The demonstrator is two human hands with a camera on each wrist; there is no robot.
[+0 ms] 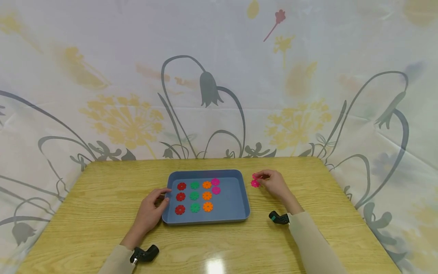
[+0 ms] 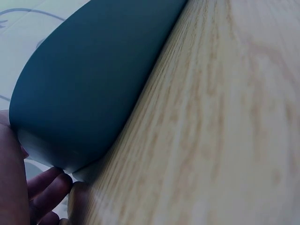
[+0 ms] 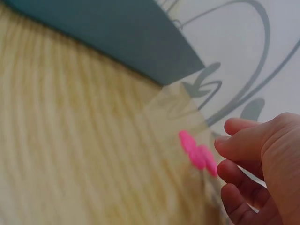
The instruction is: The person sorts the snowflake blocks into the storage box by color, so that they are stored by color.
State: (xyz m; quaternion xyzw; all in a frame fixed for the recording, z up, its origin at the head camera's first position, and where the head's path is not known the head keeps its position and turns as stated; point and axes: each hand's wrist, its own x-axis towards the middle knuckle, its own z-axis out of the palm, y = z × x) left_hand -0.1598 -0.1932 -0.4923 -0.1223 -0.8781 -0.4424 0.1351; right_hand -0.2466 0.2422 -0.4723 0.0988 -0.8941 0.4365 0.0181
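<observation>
My left hand [image 1: 150,209] holds the left edge of a blue-grey tray [image 1: 224,220], with thumb and index fingertip at the rim. In the left wrist view, curled fingers [image 2: 51,192] sit by the tray's outer wall. Right of the tray, my right hand [image 1: 273,184] is over pink notched discs [image 1: 254,183] on the table. The right wrist view shows loosely bent fingers [image 3: 239,180] beside the blurred pink discs [image 3: 199,157], with a gap between. The tray carries columns of red discs [image 1: 180,196], green discs [image 1: 194,196], orange discs [image 1: 207,196] and two pink discs [image 1: 216,190].
The wooden table [image 1: 113,182] extends around the tray. A white cloth with printed flowers [image 1: 209,89] hangs behind it. Black wrist devices [image 1: 145,254] are strapped at both sleeves. Inside the tray, bare floor [image 1: 232,201] shows on the right.
</observation>
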